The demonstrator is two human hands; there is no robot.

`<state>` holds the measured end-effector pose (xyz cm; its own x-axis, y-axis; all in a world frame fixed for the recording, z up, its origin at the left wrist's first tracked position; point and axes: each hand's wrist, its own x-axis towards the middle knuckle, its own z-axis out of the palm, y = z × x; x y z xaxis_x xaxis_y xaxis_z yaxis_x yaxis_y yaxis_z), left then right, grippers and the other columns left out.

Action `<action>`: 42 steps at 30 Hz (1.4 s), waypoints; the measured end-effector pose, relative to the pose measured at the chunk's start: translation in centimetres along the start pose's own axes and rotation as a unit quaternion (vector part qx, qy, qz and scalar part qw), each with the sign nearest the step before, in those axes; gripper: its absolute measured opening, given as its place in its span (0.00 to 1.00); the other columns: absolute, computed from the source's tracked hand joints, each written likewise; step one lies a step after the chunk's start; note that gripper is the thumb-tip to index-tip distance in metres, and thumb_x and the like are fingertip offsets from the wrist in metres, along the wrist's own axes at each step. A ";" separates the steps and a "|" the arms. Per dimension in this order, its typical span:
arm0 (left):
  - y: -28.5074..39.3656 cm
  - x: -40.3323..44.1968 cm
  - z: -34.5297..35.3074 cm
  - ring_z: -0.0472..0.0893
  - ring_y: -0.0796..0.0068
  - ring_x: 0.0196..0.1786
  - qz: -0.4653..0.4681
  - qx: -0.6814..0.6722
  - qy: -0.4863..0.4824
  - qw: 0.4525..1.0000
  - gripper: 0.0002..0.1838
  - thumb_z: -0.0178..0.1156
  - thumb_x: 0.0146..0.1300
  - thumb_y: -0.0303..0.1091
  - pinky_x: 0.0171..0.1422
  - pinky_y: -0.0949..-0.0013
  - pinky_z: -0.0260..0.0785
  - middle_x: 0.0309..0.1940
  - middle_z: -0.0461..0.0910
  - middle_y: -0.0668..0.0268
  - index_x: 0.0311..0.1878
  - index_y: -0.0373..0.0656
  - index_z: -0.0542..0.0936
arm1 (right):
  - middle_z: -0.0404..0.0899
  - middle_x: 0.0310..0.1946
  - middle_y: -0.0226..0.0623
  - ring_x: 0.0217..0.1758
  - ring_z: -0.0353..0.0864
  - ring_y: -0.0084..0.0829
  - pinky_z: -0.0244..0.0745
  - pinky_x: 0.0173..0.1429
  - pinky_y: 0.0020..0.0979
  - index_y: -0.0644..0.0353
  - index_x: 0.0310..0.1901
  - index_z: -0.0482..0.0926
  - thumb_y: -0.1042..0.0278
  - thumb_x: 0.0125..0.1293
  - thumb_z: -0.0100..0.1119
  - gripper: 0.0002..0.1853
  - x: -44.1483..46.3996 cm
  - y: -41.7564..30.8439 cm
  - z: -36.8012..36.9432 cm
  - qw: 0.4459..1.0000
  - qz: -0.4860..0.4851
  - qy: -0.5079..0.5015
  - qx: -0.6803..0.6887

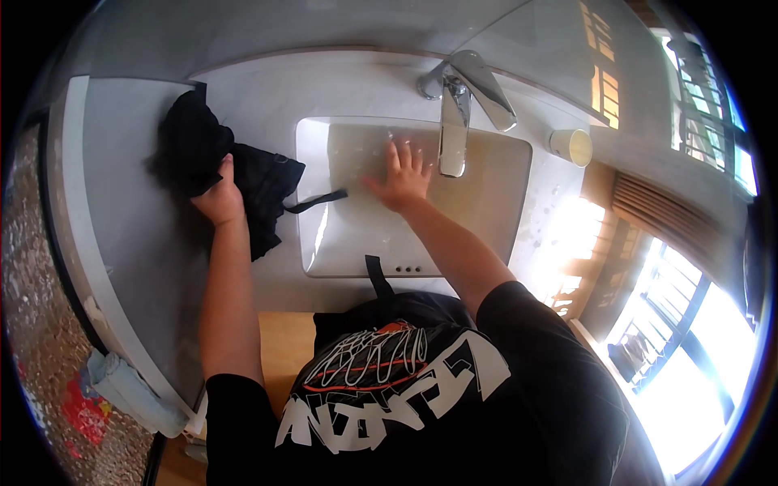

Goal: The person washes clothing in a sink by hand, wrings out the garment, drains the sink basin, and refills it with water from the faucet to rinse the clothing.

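My left hand [220,194] is closed on a bunched black fabric piece with straps [263,182], which lies over the counter left of the sink. One of its straps [318,201] hangs over the sink's left rim. Whether it is a bag or a garment I cannot tell. Inside the white sink [348,243], my right hand [403,176] is open with its fingers spread, in or just above shallow, cloudy water [478,174]. The chrome faucet [455,130] stands just right of that hand, its spout pointing over the basin.
A pale paper cup [570,147] stands on the counter right of the faucet. Another black strap [378,277] lies over the sink's front edge, close to my body. A light blue cloth [134,393] hangs at the lower left. Bright windows [681,324] are on the right.
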<state>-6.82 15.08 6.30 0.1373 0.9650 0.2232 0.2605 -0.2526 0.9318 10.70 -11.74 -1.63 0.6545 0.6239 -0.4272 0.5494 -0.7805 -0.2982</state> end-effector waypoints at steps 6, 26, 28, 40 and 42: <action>1.0 -0.1 0.3 0.83 0.65 0.53 0.016 0.032 0.009 0.999 0.25 0.77 0.50 0.24 0.64 0.65 0.72 0.53 0.84 0.56 0.53 0.27 0.81 | 0.68 0.67 0.37 0.73 0.60 0.48 0.51 0.76 0.56 0.50 0.62 0.75 0.46 0.59 0.64 0.31 -1.4 -1.9 2.4 0.985 -0.164 0.046 0.020; 1.0 0.2 0.6 0.83 0.64 0.52 0.047 -0.014 0.001 0.999 0.22 0.75 0.50 0.26 0.63 0.65 0.71 0.50 0.85 0.58 0.49 0.31 0.82 | 0.84 0.44 0.54 0.52 0.82 0.54 0.75 0.57 0.49 0.60 0.47 0.80 0.54 0.68 0.55 0.18 -2.9 -8.1 4.1 0.958 0.003 -0.153 0.244; 1.0 0.4 0.7 0.83 0.63 0.52 0.050 -0.007 0.003 0.999 0.22 0.75 0.50 0.27 0.63 0.65 0.71 0.49 0.85 0.58 0.49 0.31 0.82 | 0.84 0.43 0.55 0.51 0.83 0.55 0.75 0.58 0.47 0.62 0.45 0.82 0.48 0.68 0.53 0.22 -2.7 -8.6 3.1 0.936 0.013 -0.160 0.314; -0.2 0.5 0.8 0.82 0.61 0.55 -0.028 -0.027 0.009 0.999 0.31 0.77 0.48 0.29 0.65 0.64 0.71 0.53 0.83 0.53 0.54 0.29 0.76 | 0.85 0.36 0.54 0.43 0.85 0.53 0.79 0.50 0.44 0.65 0.35 0.85 0.59 0.57 0.60 0.15 -4.3 -12.3 0.0 0.931 0.156 -0.031 0.328; 0.0 0.5 1.0 0.82 0.60 0.55 -0.040 -0.015 0.020 0.999 0.32 0.78 0.47 0.30 0.65 0.63 0.72 0.53 0.83 0.53 0.54 0.29 0.76 | 0.85 0.35 0.54 0.42 0.84 0.53 0.79 0.49 0.44 0.65 0.33 0.84 0.63 0.55 0.60 0.13 -4.4 -12.6 0.3 0.927 0.147 -0.011 0.346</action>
<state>-5.81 15.52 6.09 0.0795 0.9841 0.1590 0.2409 -0.1738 0.9549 0.74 -4.71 3.80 0.7084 0.3847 -0.5918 -0.1207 -0.7601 -0.6385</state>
